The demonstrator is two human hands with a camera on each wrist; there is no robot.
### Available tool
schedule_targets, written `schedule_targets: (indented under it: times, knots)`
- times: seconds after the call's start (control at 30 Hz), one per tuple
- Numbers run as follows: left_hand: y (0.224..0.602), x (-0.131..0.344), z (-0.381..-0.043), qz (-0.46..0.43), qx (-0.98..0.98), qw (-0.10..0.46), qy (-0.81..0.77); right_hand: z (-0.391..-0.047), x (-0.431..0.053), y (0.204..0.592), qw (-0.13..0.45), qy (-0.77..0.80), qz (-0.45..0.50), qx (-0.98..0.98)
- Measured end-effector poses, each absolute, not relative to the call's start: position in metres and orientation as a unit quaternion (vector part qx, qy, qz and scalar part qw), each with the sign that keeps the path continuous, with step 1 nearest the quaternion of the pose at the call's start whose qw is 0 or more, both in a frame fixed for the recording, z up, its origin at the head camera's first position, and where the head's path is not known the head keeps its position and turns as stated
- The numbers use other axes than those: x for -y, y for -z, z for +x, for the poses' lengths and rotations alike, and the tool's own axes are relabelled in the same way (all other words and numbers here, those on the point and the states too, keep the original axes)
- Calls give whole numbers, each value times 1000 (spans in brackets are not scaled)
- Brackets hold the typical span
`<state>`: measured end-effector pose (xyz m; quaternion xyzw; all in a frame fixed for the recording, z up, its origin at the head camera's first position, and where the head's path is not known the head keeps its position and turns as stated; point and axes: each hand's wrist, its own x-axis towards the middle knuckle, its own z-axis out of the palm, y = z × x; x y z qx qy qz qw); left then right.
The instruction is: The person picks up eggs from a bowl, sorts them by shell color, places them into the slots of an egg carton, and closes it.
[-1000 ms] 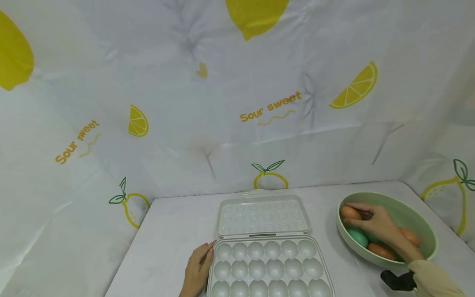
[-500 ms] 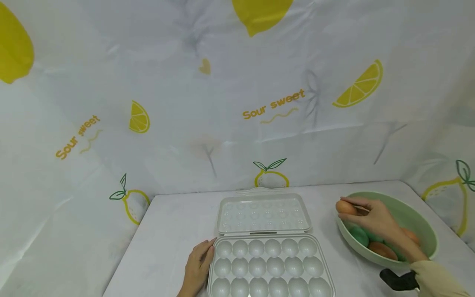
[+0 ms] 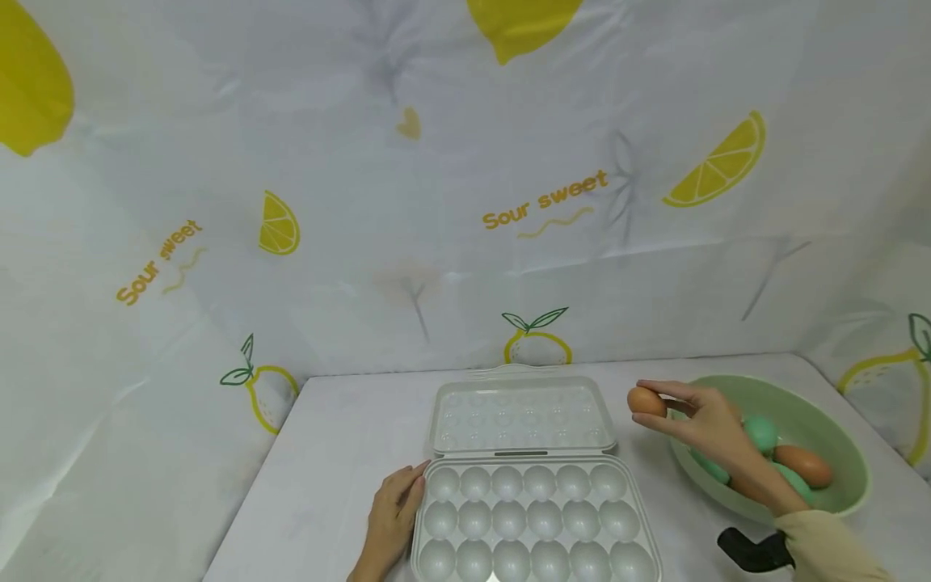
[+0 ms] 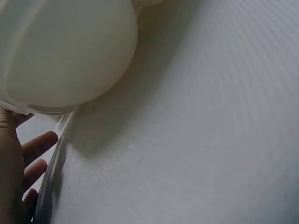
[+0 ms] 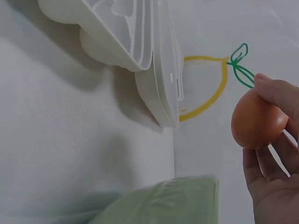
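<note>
My right hand (image 3: 701, 420) pinches a brown egg (image 3: 646, 402) between thumb and fingers, above the table just left of the green bowl's rim. In the right wrist view the same egg (image 5: 258, 119) sits at the fingertips. My left hand (image 3: 393, 513) lies along the left side of a white egg tray (image 3: 534, 495), its fingers touching the edge. The left wrist view shows those fingers (image 4: 38, 147) fairly straight beside the tray's rounded underside (image 4: 74, 56). Rows of round hollows in the tray hold nothing, and its clear lid (image 3: 524, 416) is folded back behind it.
A light green bowl (image 3: 836, 436) stands at the right with several brown and green eggs, partly hidden by the right forearm. A black strap-like piece (image 3: 752, 551) hangs at the right wrist. A lemon-print sheet (image 3: 407, 307) rises behind the white table (image 3: 320, 436).
My right hand has lifted the brown egg out of the bowl and carried it left past the rim. The left hand keeps its place at the tray. The view has shifted slightly.
</note>
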<state>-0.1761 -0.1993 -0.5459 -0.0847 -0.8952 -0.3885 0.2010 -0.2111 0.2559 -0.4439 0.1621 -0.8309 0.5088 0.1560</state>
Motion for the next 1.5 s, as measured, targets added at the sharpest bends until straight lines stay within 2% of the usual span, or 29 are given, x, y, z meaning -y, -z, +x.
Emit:
schedule_targets:
  times: [0.17, 0.57, 0.83, 1.5]
  knots:
    - [544, 198, -176, -77, 897, 190, 391, -211, -245, 444, 139, -538, 163, 815]
    - [544, 198, -177, -65, 896, 173, 405, -208, -212, 451, 146, -560, 172, 797]
    - [546, 198, -177, -67, 894, 190, 400, -207, -180, 456, 148, -571, 172, 789]
    - [549, 197, -179, -82, 895, 209, 386, -205, -108, 467, 89, -640, 199, 737]
